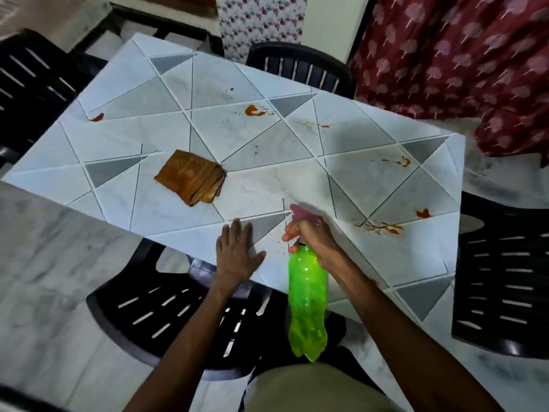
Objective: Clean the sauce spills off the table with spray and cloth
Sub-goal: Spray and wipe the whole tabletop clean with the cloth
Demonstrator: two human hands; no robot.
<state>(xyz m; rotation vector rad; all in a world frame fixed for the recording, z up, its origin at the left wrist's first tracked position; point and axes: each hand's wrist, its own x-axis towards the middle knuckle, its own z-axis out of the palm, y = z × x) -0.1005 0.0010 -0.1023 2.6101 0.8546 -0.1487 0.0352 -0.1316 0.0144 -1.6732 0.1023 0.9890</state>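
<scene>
My right hand (312, 236) grips the neck of a green spray bottle (307, 301) with a pink nozzle (303, 214), held over the table's near edge with the nozzle pointing across the top. My left hand (236, 254) rests flat on the white table (124, 150) near that edge. A folded brown cloth (191, 177) lies on the table, left of centre, away from both hands. Orange-red sauce spills dot the top: one at the far middle (254, 110), one at the far left (96, 117), smears at the near right (386, 228) and another at the right (403, 162).
Black plastic chairs stand around the table: one tucked in front of me (178, 307), one at the right (505, 278), one at the far side (300, 66), one at the left (32, 81). A maroon patterned curtain (460, 60) hangs at the back right.
</scene>
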